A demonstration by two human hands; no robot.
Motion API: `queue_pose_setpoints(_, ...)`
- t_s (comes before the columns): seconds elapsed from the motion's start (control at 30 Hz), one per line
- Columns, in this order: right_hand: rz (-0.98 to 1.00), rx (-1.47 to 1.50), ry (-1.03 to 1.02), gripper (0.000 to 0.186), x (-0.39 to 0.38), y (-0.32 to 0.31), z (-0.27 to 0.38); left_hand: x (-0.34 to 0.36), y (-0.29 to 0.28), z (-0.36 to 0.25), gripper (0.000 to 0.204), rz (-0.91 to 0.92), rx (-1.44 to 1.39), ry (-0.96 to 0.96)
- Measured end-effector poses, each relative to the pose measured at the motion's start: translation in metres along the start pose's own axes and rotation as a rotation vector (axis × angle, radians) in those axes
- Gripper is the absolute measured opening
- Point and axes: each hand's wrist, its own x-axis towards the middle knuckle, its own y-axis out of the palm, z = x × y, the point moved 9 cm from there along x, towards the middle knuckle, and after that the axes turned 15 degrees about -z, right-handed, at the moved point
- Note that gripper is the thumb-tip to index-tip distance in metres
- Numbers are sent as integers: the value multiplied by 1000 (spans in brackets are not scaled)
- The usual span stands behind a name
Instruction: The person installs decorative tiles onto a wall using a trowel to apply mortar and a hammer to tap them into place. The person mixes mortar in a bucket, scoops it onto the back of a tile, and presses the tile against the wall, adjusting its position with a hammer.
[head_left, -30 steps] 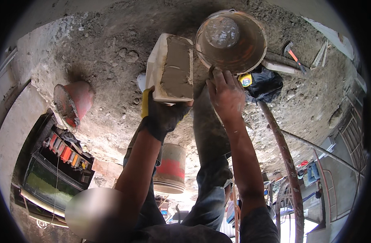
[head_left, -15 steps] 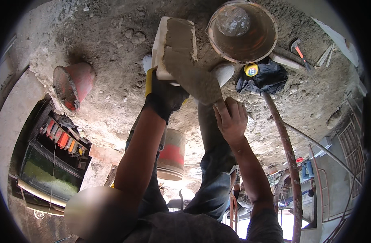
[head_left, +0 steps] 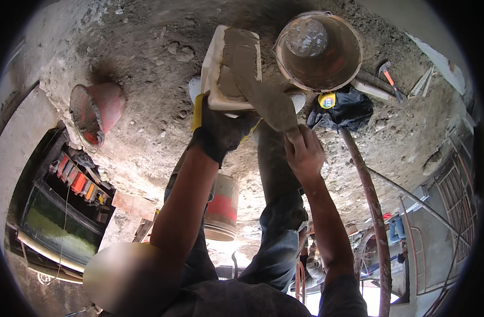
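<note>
My left hand (head_left: 220, 129), in a black and yellow glove, grips the near end of a pale rectangular block (head_left: 213, 68) and holds it up in front of me. Wet grey mortar (head_left: 242, 50) coats much of its upper face, leaving pale edges bare. In my bare right hand (head_left: 305, 153) is a trowel (head_left: 273, 108), its fingers closed round the handle end. The trowel's grey, mortar-smeared blade reaches up and left over the near right part of the coated face. My palm and fingers hide most of the handle.
A large bucket (head_left: 353, 58) stands beyond the block at right, near a black bag (head_left: 353, 108) and a hammer (head_left: 391, 79). A reddish bucket (head_left: 111, 105) lies tipped at left. Behind my legs is another bucket (head_left: 222, 203). A pole (head_left: 366, 182) slants at right.
The block and both hands sit slightly lower in view. The trowel blade has shifted a little right and down, baring more of the mortar, which now looks uneven.
</note>
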Motion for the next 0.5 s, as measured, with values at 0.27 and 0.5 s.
queue_pose_setpoints(0.27, -33, -21, -63, 30, 40, -28, 3, 0, -12, 13, 54, -159, -126, -134)
queue_pose_setpoints(0.5, 7, -96, -173, 34, 53, -19, 6, -3, -15, 15, 54, -217, -250, -201)
